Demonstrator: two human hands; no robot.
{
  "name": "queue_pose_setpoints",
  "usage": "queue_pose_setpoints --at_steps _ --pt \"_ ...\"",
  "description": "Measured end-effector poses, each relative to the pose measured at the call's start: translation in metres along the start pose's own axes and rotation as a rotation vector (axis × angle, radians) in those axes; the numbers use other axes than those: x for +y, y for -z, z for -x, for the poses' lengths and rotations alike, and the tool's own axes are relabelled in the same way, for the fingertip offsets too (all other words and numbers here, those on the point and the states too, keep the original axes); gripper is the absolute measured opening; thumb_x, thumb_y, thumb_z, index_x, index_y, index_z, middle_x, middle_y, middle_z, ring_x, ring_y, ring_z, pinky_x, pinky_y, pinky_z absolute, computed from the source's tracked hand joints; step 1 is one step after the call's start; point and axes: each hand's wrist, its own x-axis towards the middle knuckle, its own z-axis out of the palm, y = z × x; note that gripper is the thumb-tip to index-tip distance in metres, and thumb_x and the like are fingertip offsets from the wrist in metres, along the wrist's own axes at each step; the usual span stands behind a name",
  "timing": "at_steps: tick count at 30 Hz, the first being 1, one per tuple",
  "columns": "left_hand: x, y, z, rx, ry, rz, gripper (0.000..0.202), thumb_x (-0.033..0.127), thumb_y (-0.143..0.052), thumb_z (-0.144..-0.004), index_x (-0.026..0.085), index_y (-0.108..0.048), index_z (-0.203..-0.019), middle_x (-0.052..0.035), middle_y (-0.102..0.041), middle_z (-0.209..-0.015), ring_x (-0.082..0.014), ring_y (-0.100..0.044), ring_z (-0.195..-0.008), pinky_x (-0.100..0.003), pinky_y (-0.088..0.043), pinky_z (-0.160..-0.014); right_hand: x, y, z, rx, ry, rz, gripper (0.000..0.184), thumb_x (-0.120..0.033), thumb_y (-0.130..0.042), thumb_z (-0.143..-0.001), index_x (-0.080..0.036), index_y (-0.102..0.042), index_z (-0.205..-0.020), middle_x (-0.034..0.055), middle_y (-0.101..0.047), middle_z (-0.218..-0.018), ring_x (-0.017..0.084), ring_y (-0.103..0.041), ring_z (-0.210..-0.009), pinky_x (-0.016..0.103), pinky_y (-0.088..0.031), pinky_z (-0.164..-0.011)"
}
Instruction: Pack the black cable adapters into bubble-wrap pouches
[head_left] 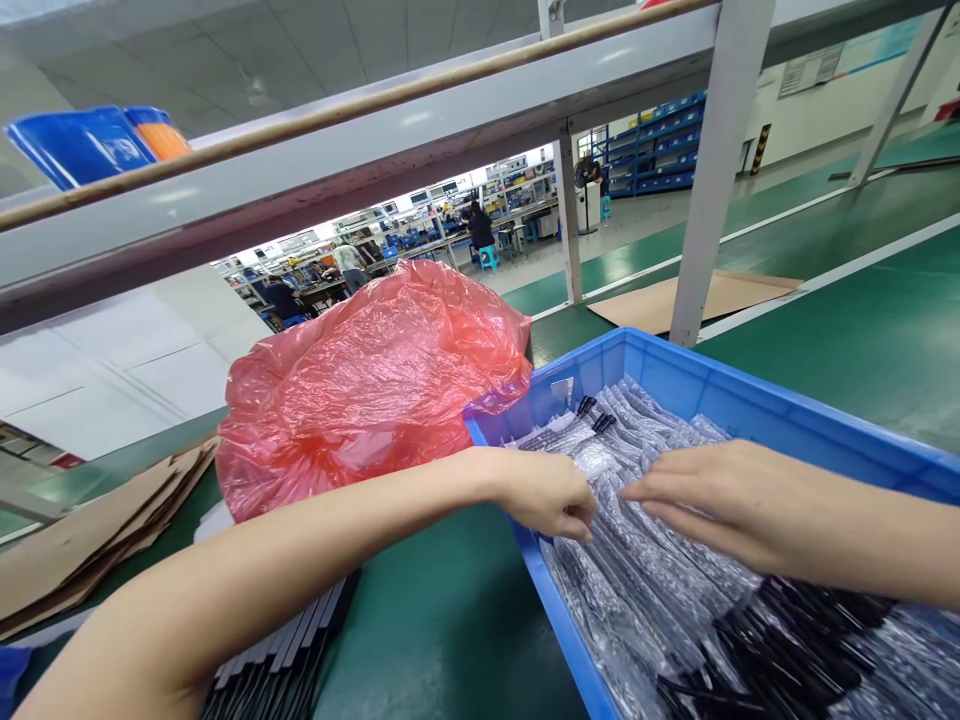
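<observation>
A blue plastic bin [720,390] at the right holds several clear bubble-wrap packets [637,570] with black parts inside. My left hand [547,495] reaches over the bin's left wall, its fingers curled down onto the packets. My right hand [705,490] lies flat on the packets, fingers stretched toward the left hand. The fingertips of both hands nearly meet above the pile. I cannot tell whether the left fingers pinch a packet.
A crumpled red plastic bag [375,385] lies left of the bin on the green table [442,620]. Flattened cardboard [90,540] sits at the far left, a stack of flat packets [285,650] under my left arm. Grey frame posts [712,170] stand behind; people work far off.
</observation>
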Motion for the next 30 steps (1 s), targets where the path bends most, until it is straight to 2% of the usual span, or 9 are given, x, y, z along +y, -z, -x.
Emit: queue_pose_setpoints --at_steps 3,6,12,16,18,20,23,27,30 --pt "0.000 -0.010 0.000 -0.006 -0.064 0.087 0.024 0.027 -0.056 -0.102 0.014 -0.072 -0.090 -0.0062 -0.075 -0.093 -0.0149 -0.062 -0.077 -0.024 -0.045 -0.072 0.013 0.012 0.005 0.047 -0.011 0.099 0.034 -0.033 -0.043 -0.107 -0.022 -0.074 -0.113 0.0041 -0.078 -0.094 0.022 -0.075 -0.076 0.032 -0.055 -0.064" --pt "0.003 -0.018 -0.001 -0.028 -0.077 0.160 0.034 0.031 -0.048 -0.106 0.014 -0.070 -0.086 -0.0073 -0.074 -0.090 -0.0153 -0.061 -0.073 -0.025 -0.045 -0.072 0.015 0.016 0.009 0.061 -0.022 0.167 0.034 -0.028 -0.041 -0.108 -0.019 -0.074 -0.113 0.0061 -0.079 -0.098 0.024 -0.076 -0.078 0.034 -0.056 -0.064" --pt "0.005 -0.017 0.004 -0.038 0.012 0.312 0.046 0.038 -0.035 -0.109 0.012 -0.071 -0.098 -0.0102 -0.075 -0.100 -0.0181 -0.067 -0.086 -0.027 -0.049 -0.083 0.016 0.019 0.010 0.082 -0.001 0.224 0.037 -0.028 -0.037 -0.109 -0.017 -0.072 -0.109 0.0060 -0.080 -0.097 0.023 -0.077 -0.077 0.034 -0.056 -0.062" --pt "0.011 -0.018 0.006 -0.077 -0.001 0.262 0.048 0.038 -0.032 -0.109 0.012 -0.071 -0.101 -0.0121 -0.075 -0.107 -0.0220 -0.069 -0.095 -0.031 -0.050 -0.089 0.018 0.020 0.010 0.086 0.005 0.254 0.039 -0.029 -0.035 -0.110 -0.017 -0.072 -0.108 0.0052 -0.080 -0.099 0.022 -0.078 -0.078 0.034 -0.057 -0.060" --pt "0.017 -0.019 0.006 -0.142 0.029 0.208 0.048 0.038 -0.030 -0.108 0.013 -0.071 -0.109 -0.0133 -0.073 -0.115 -0.0258 -0.069 -0.103 -0.035 -0.051 -0.092 0.018 0.021 0.009 0.085 0.001 0.259 0.040 -0.029 -0.034 -0.110 -0.017 -0.072 -0.107 0.0052 -0.080 -0.099 0.022 -0.078 -0.078 0.034 -0.057 -0.060" --pt "0.023 -0.018 0.006 -0.202 0.134 0.163 0.048 0.042 -0.030 -0.106 0.015 -0.067 -0.123 -0.0147 -0.072 -0.118 -0.0305 -0.069 -0.106 -0.041 -0.052 -0.092 0.018 0.021 0.009 0.090 -0.007 0.261 0.040 -0.029 -0.035 -0.110 -0.017 -0.072 -0.107 0.0051 -0.081 -0.099 0.022 -0.078 -0.078 0.035 -0.057 -0.059" --pt "0.028 -0.017 0.005 -0.220 0.257 0.150 0.058 0.049 -0.034 -0.101 0.014 -0.050 -0.145 -0.0189 -0.072 -0.117 -0.0355 -0.070 -0.106 -0.046 -0.053 -0.088 0.017 0.022 0.010 0.098 -0.016 0.265 0.037 -0.028 -0.037 -0.109 -0.017 -0.073 -0.107 0.0047 -0.081 -0.099 0.022 -0.078 -0.077 0.034 -0.058 -0.059" --pt "0.026 -0.019 0.000 -0.220 0.229 0.151 0.069 0.046 -0.032 -0.100 0.015 -0.025 -0.161 -0.0237 -0.064 -0.133 -0.0370 -0.065 -0.121 -0.047 -0.052 -0.094 0.017 0.023 0.011 0.115 -0.023 0.271 0.037 -0.028 -0.038 -0.108 -0.017 -0.073 -0.107 0.0041 -0.081 -0.100 0.022 -0.078 -0.079 0.034 -0.058 -0.062" --pt "0.025 -0.020 -0.004 -0.233 0.188 0.149 0.067 0.042 -0.031 -0.099 0.015 -0.030 -0.160 -0.0226 -0.060 -0.140 -0.0361 -0.061 -0.126 -0.046 -0.052 -0.097 0.018 0.024 0.012 0.111 -0.031 0.266 0.036 -0.028 -0.039 -0.108 -0.017 -0.073 -0.108 0.0045 -0.081 -0.101 0.023 -0.078 -0.080 0.034 -0.058 -0.062"
